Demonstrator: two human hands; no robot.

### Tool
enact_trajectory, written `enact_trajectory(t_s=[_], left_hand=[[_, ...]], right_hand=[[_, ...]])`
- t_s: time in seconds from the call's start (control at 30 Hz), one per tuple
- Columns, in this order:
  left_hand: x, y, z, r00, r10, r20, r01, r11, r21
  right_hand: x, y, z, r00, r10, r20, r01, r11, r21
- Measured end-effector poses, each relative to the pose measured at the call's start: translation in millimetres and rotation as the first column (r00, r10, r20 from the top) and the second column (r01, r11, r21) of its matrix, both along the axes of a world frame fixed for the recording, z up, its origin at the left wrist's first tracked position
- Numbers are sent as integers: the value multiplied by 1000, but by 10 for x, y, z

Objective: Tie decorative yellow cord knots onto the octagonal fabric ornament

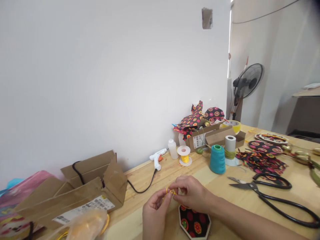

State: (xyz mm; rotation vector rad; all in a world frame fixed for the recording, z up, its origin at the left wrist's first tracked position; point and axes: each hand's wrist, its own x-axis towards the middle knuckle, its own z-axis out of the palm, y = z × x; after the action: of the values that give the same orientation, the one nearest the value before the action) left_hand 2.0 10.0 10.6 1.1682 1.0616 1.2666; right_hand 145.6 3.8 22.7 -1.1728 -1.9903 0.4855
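A looped yellow cord (172,192) is pinched between the fingertips of both hands, with a small knot or crossing between them. My left hand (156,208) holds it from the left, thumb against fingers. From the right, my right hand (191,191) grips the same cord, its forearm reaching across the table. Just below the hands lies an octagonal piece (195,221) with a pale rim and dark fruit-patterned fabric. Whether the cord is joined to it is hidden behind the fingers.
Black-handled scissors (255,186) lie open at right. Behind stand a teal thread cone (217,160), a yellow cord spool (184,156), a white bottle (172,149) and a glue gun (157,158). An open cardboard box (115,181) sits left; patterned fabric strips (262,161) lie right.
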Motion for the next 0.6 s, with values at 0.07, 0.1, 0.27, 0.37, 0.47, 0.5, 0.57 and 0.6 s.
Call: enact_trajectory(t_s=[0.07, 0.1, 0.27, 0.37, 0.47, 0.5, 0.57, 0.6], left_hand=[[7, -3, 13, 1000, -11, 22, 11, 1000, -2], [11, -4, 18, 1000, -13, 27, 13, 1000, -6], [28, -8, 10, 1000, -6, 6, 6, 1000, -21], [32, -20, 3, 999, -44, -27, 43, 999, -30], [26, -21, -5, 996, -58, -70, 53, 996, -71], [21, -17, -11, 994, -62, -85, 55, 995, -87], [13, -8, -27, 992, -70, -104, 59, 993, -103], [10, -4, -34, 992, -71, -105, 61, 993, -102]], right_hand=[[-1, -2, 6, 999, 6, -33, -7, 999, -35], [-1, -2, 5, 999, 1, -49, -4, 999, -50], [2, 22, -45, 989, -65, -134, 52, 994, -99], [-2, 49, -78, 964, -51, -262, 11, 989, -150], [7, 77, -78, 885, -57, -463, -80, 959, -271], [15, 85, -71, 856, -71, -512, -107, 945, -310], [34, 94, -44, 819, -101, -565, -139, 920, -367], [44, 95, -25, 806, -114, -581, -154, 907, -391]])
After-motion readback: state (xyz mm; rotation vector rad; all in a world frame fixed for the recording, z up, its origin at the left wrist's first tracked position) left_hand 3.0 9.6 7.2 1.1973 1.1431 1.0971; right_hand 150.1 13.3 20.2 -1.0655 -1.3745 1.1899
